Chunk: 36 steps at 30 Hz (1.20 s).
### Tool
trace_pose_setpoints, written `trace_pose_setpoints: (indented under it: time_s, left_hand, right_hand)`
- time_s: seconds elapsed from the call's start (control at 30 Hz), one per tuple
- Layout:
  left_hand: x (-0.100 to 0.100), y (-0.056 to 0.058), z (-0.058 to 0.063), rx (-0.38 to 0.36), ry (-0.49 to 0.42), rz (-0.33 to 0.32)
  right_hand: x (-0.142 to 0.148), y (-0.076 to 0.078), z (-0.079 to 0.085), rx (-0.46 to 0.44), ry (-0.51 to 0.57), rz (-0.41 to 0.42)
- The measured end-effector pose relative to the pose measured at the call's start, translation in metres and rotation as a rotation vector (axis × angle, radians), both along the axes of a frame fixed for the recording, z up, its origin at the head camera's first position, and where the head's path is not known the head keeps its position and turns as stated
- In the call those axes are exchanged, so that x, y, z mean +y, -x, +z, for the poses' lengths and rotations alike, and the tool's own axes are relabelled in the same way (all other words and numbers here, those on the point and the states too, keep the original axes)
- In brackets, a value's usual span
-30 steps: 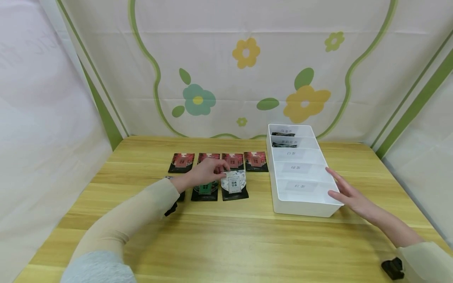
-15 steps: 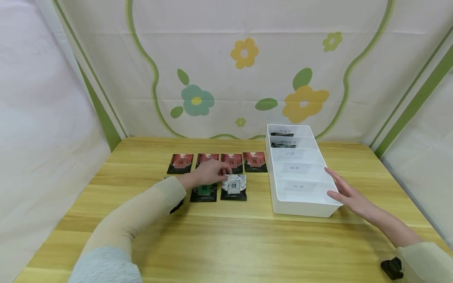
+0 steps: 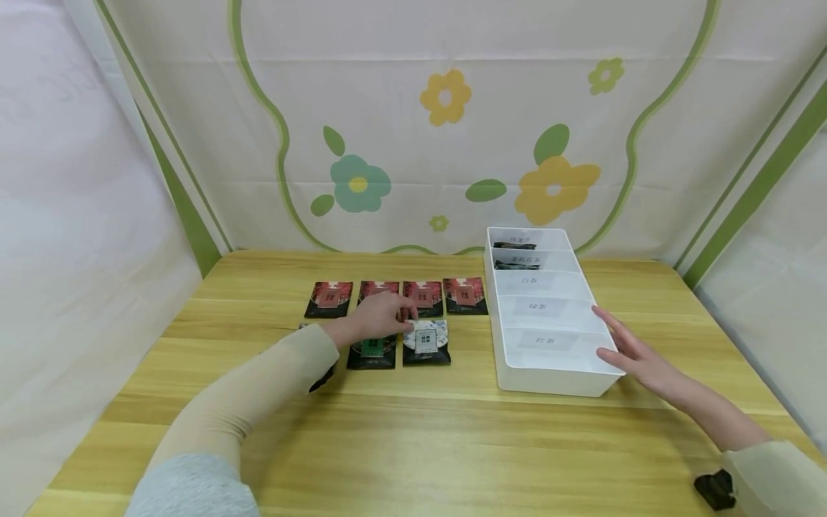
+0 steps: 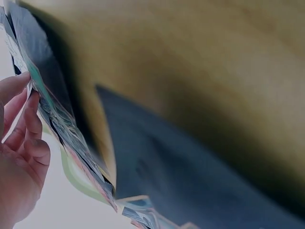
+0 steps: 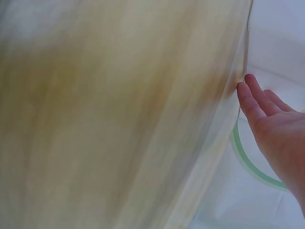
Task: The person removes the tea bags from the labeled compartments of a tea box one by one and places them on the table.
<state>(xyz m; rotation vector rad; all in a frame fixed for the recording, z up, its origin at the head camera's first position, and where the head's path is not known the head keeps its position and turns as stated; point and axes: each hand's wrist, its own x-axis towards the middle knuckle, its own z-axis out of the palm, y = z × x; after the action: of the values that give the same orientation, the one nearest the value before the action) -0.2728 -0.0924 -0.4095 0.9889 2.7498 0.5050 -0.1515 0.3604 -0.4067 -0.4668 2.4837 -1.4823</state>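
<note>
A black-and-white tea sachet point(image 3: 426, 342) lies on the wooden table, at the right end of the nearer row. My left hand point(image 3: 380, 314) reaches over that row, and its thumb and index finger pinch the sachet's upper left corner; in the left wrist view the fingertips point(image 4: 27, 82) meet at a sachet edge. Just left of it is a green-labelled sachet point(image 3: 372, 352), partly under the hand. To the right stands a white divided box point(image 3: 549, 380). My right hand point(image 3: 636, 359) rests its extended fingers and thumb against the box's right rim.
Several red-and-black sachets point(image 3: 465, 296) form the farther row. Another nearer-row sachet is mostly hidden by my left wrist. Dark sachets point(image 3: 517, 265) stand in the box's two farthest compartments; the dividers bear paper labels. A printed flower curtain point(image 3: 400, 108) hangs behind the table point(image 3: 413, 445).
The white sachet's top edge has shifted slightly toward me and the sachet sits straighter. My left hand moved a little right, then slightly back. The right hand stays at the box.
</note>
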Motion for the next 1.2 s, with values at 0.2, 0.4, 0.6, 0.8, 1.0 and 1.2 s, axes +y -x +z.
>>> trace_pose_setpoints:
  time_s: [0.2,0.4,0.6,0.8,1.0,1.2]
  left_hand:
    - [-0.002,0.001,0.003,0.081,0.034,0.004]
    - [0.003,0.003,0.017,0.084,-0.047,0.001]
    - [0.025,0.008,0.032,0.016,-0.245,-0.026]
    - [0.059,0.016,0.043,0.021,-0.307,-0.030]
    - [0.095,0.030,0.053,-0.046,-0.387,0.007]
    - [0.121,0.047,0.054,-0.008,-0.426,0.066]
  right_hand:
    - [0.001,-0.001,-0.002,0.008,-0.007,-0.004]
    - [-0.001,-0.001,0.000,-0.009,0.013,0.000]
    - [0.000,-0.001,0.001,-0.013,0.020,-0.004]
    - [-0.001,-0.001,0.001,-0.005,-0.006,-0.006]
    - [-0.001,0.000,0.001,0.024,0.017,0.012]
    - [-0.002,0.000,0.000,0.010,0.022,0.008]
